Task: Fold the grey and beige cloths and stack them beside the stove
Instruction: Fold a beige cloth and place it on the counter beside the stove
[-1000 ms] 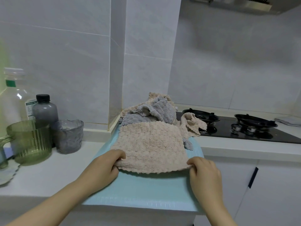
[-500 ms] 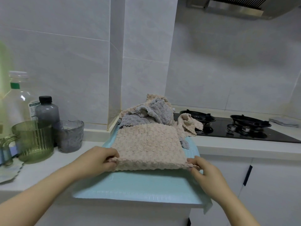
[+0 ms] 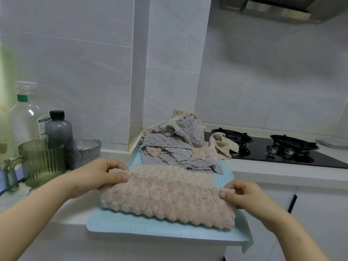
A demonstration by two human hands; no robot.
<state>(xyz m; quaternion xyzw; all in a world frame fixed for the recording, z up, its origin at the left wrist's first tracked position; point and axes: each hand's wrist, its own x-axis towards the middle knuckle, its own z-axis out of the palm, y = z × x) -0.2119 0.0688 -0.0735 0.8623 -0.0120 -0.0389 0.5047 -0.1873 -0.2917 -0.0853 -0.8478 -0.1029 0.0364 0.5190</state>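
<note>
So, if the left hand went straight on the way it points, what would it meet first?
Beyond the beige cloth it grips, the left hand would likely meet the unfolded cloth pile; depth is unclear.

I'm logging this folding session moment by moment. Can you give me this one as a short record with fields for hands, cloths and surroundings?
Left: left hand pinches the left end of the beige cloth
Right: right hand pinches its right end
Cloth state: doubled into a long band on the blue mat
Waiting: pile of grey and beige cloths, crumpled, behind it by the stove
Left of mat: green jug, grey cup, dark bottle, clear bottle
</note>
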